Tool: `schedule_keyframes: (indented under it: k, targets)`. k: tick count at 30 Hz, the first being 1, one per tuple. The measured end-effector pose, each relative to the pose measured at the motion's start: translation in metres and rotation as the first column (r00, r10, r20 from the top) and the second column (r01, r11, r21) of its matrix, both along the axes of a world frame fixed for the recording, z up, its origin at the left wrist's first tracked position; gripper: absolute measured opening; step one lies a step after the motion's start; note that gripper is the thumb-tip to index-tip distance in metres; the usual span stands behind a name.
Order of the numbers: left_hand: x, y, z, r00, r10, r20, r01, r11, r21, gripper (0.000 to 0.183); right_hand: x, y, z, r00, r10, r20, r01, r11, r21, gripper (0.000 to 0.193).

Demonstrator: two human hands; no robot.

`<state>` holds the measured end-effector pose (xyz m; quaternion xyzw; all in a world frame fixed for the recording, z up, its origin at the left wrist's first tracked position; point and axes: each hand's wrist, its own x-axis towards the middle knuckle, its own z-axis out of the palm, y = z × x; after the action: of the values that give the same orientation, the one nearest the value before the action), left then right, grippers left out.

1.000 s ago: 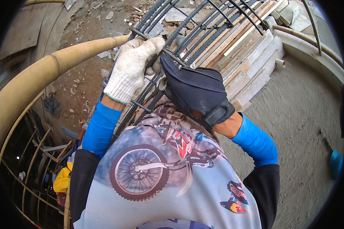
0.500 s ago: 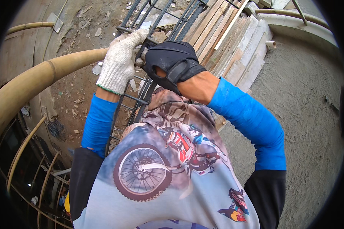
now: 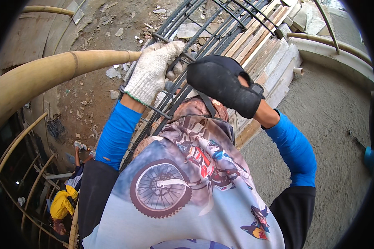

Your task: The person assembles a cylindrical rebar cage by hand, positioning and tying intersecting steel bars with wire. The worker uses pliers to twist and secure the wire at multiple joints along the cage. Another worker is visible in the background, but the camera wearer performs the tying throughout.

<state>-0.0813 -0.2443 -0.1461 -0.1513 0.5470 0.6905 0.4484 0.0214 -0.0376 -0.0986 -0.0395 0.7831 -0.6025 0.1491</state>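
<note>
A cage of dark ribbed rebar [image 3: 203,31] runs from beside my body up to the upper right, crossed by steel stirrups. My left hand [image 3: 153,70], in a white knitted glove, is wrapped round one stirrup [image 3: 160,38] at the cage's left side. Just right of it, above the cage's right side, is my right hand [image 3: 224,83] in a black glove. Its fingers are curled and the back of the glove hides what they hold, if anything. A dark strip [image 3: 207,103] shows below that hand; I cannot tell what it is.
A thick bamboo pole [image 3: 66,68] reaches in from the left to the cage. Wooden boards [image 3: 257,31] lie along its right, beside rough grey concrete [image 3: 307,124]. Rubble-strewn ground [image 3: 87,91] lies left. Lower down, a person in yellow [image 3: 64,203] is among bamboo poles.
My right hand has moved right, away from my left hand, and turned. The left keeps its grip on the stirrup. The view has shifted, and the person in yellow shows more fully.
</note>
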Motion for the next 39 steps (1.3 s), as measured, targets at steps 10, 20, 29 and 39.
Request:
schedule_keyframes:
  k: [10,20,29,39]
  targets:
    - [0.004,-0.007,0.012,0.994,0.105,0.018,-0.106,0.987,0.122,0.021,-0.013,-0.006,0.000,0.942,-0.088,-0.324,0.103,0.994,0.031,0.033]
    - [0.039,-0.007,0.031,0.980,0.053,-0.192,-0.083,0.985,-0.151,0.024,-0.026,0.009,0.020,0.767,0.164,0.620,0.226,0.836,-0.500,0.050]
    - [0.087,0.016,0.041,0.826,0.333,-0.456,-0.441,0.884,-0.154,0.027,-0.009,0.015,0.047,0.967,0.240,0.083,-0.254,0.909,0.331,0.061]
    - [0.085,-0.004,0.046,0.661,-0.088,-0.745,-0.240,0.916,-0.321,0.032,-0.022,0.015,0.056,0.953,0.302,0.006,-0.294,0.920,0.258,0.046]
